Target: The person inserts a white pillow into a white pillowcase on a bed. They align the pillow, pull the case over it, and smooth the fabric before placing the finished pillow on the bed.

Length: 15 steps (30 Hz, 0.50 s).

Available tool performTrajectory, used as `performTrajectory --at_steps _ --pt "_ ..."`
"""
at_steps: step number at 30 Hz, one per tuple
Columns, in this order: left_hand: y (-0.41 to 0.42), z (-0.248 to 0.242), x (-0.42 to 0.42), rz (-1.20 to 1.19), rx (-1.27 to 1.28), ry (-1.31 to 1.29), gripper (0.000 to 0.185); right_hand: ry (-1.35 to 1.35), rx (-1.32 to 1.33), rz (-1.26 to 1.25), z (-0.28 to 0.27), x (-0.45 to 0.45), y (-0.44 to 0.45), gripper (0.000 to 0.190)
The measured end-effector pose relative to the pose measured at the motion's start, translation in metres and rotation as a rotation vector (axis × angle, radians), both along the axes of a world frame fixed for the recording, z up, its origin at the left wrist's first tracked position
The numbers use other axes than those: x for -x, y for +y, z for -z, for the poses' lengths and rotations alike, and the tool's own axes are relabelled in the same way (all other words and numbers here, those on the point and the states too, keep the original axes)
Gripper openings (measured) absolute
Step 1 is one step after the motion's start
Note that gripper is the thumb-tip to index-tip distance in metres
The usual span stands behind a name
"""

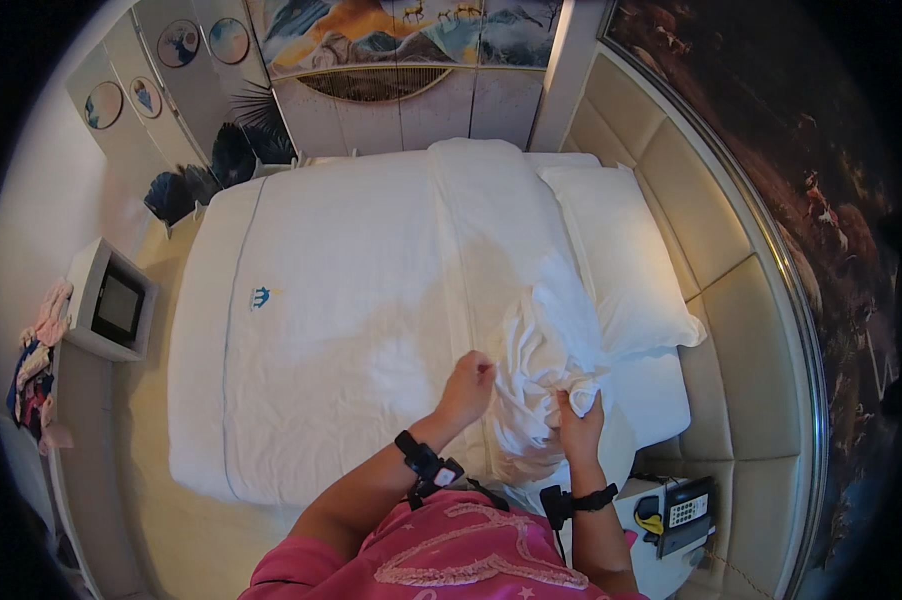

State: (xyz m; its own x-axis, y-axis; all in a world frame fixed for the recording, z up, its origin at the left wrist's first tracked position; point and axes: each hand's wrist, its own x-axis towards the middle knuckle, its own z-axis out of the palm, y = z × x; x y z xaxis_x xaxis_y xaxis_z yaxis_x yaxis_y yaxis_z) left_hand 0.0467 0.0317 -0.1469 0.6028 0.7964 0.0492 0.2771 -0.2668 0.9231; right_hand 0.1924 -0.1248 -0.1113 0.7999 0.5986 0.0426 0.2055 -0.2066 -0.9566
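Observation:
A bunched white cloth (533, 375) lies over the near right part of a white duvet (346, 285). My right hand (582, 424) grips a gathered part of this cloth between thumb and fingers. At the cloth's left side, my left hand (472, 382) is curled with its fingertips together; whether they pinch an edge of the cloth cannot be made out. A white pillow (631, 255) rests by the headboard, to the right of the cloth. The duvet has a folded-back band beneath the cloth and a small blue emblem near its far left end.
A padded beige headboard (743, 360) borders the bed on the right. At the lower right, a bedside table (653, 562) holds a black telephone (687, 506). Decorated folding panels (361, 112) stand beyond the bed. Clothes (35, 367) hang by a boxed screen (117, 304) at left.

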Motion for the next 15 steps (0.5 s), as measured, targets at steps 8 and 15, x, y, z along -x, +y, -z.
performTrajectory --at_steps 8,15 --pt "-0.009 0.030 -0.044 0.085 0.770 0.113 0.036 0.097 -0.081 0.072 -0.021 -0.007 -0.008 0.034" --pt "-0.017 0.012 -0.078 0.071 0.512 0.139 0.038 0.138 -0.183 0.172 -0.032 -0.022 -0.026 0.036"
